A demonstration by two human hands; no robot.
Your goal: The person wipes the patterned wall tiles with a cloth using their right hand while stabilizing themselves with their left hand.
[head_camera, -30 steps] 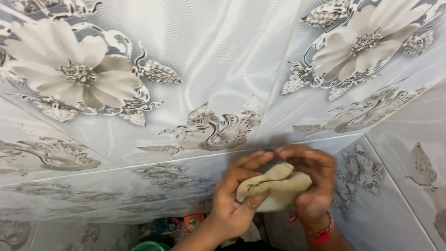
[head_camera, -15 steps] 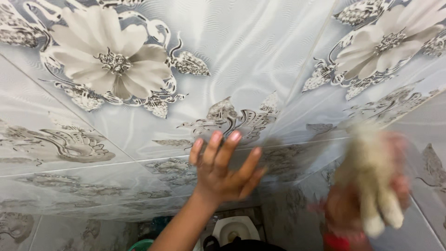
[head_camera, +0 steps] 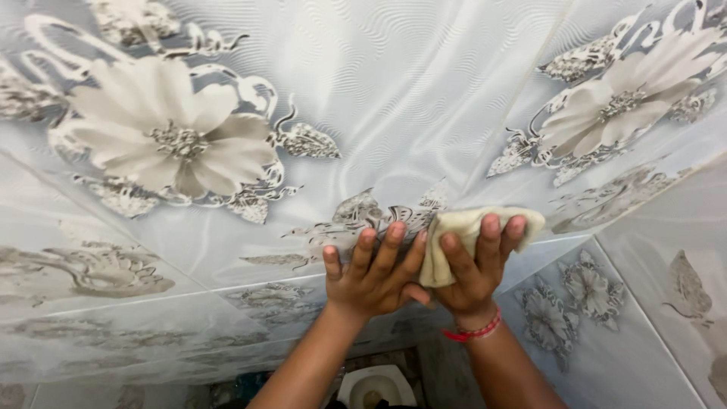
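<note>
A pale beige cloth (head_camera: 454,235) lies pressed flat against a glossy tiled wall (head_camera: 394,98) printed with large grey flowers. My right hand (head_camera: 475,266) covers the cloth with its fingers spread on top, a red band at the wrist. My left hand (head_camera: 372,274) rests right beside it, fingers apart, palm on the tile, its thumb side touching the cloth's left edge. Both forearms rise from the bottom of the view.
A second tiled wall (head_camera: 651,303) meets the first in a corner at the right. Far below, between my arms, a white toilet bowl (head_camera: 375,386) shows on the floor, with some small coloured items (head_camera: 246,385) to its left.
The cloth, bunched in both hands a second ago, then hanging from my right hand off to the right, is now spread flat on the wall. My left hand has closed in beside it.
</note>
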